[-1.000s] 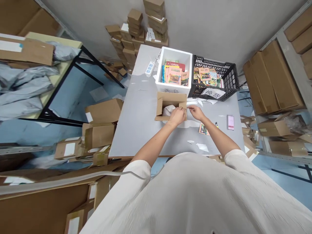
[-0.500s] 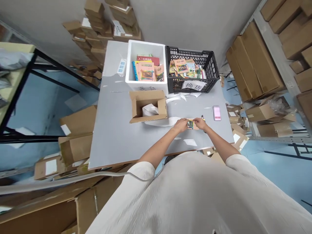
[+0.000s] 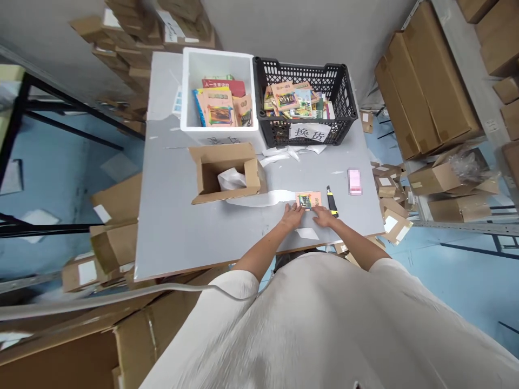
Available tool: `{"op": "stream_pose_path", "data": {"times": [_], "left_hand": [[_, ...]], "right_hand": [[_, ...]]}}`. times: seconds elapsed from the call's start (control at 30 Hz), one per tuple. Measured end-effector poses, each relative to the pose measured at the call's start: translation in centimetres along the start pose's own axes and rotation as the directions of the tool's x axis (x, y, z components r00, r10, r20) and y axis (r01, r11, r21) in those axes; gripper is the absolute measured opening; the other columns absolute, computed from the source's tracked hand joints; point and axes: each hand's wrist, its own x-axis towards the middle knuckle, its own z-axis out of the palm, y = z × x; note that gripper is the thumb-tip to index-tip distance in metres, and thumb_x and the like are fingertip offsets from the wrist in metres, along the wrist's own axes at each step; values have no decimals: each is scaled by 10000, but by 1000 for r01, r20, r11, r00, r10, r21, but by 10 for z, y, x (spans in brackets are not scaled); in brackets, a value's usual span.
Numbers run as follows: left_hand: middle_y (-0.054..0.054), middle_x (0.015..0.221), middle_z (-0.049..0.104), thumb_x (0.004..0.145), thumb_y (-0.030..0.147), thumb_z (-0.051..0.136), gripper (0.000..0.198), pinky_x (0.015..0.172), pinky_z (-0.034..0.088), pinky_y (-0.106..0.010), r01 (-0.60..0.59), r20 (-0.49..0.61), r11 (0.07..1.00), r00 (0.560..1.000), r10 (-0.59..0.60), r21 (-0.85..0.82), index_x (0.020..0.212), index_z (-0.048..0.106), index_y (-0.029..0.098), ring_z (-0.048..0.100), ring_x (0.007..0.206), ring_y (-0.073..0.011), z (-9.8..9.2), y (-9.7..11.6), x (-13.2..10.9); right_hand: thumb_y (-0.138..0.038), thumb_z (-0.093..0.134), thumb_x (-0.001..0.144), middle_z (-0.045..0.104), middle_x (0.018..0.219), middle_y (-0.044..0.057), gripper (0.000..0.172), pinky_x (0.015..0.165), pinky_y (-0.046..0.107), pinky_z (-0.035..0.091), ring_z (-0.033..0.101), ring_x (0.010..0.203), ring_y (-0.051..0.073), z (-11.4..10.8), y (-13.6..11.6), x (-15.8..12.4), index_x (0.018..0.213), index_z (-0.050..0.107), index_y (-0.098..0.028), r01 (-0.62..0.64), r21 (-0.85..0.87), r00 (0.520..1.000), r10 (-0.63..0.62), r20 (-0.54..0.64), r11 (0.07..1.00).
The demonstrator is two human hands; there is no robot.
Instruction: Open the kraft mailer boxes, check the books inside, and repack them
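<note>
A small picture booklet (image 3: 308, 200) lies flat on the grey table (image 3: 182, 227). My left hand (image 3: 292, 215) rests at its near left corner, fingers stretched and touching it. At its near right corner lies my right hand (image 3: 324, 216), fingers flat on the table. An open cardboard box (image 3: 225, 172) with crumpled white paper (image 3: 231, 178) inside stands to the left. A white paper strip (image 3: 259, 198) runs from the box toward the booklet.
A white foam bin (image 3: 219, 94) and a black crate (image 3: 304, 105), both holding booklets, stand at the table's far edge. A box cutter (image 3: 331, 201) and a pink pad (image 3: 354, 181) lie right of the booklet. Cardboard boxes crowd the floor and shelves around.
Both hands left the cardboard box, came to the booklet on the table and held it by its ends. Now they have slid to its near corners with fingers flattened.
</note>
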Motion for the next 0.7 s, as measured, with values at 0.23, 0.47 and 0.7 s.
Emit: {"op": "stream_pose_path", "data": {"times": [0.23, 0.47, 0.7], "left_hand": [[-192, 1816, 457, 876, 138, 672, 893, 1386, 69, -759, 31, 37, 999, 999, -30, -28, 1730, 435, 248, 247, 1763, -417, 14, 6, -19], [-151, 1747, 524, 959, 200, 606, 673, 1358, 352, -546, 192, -150, 961, 963, -223, -200, 1626, 572, 277, 429, 1671, -332, 10, -13, -20], [-190, 1578, 680, 907, 173, 655, 656, 1222, 523, -482, 204, -184, 863, 930, -318, -462, 1561, 613, 199, 650, 1467, -349, 15, -30, -4]], "right_hand": [[-129, 610, 918, 294, 1909, 106, 904, 1384, 701, 223, 215, 1779, 397, -14, -20, 38, 1787, 431, -302, 112, -69, 994, -111, 17, 991], [-143, 565, 959, 479, 1806, 168, 707, 1359, 551, 385, 452, 1664, 357, 0, -28, 28, 1664, 589, -187, 66, 56, 986, -57, -154, 996], [-145, 592, 949, 724, 1569, 120, 642, 1244, 444, 545, 709, 1416, 272, 23, -27, 21, 1587, 639, -205, 40, 418, 981, 44, -190, 908]]}}
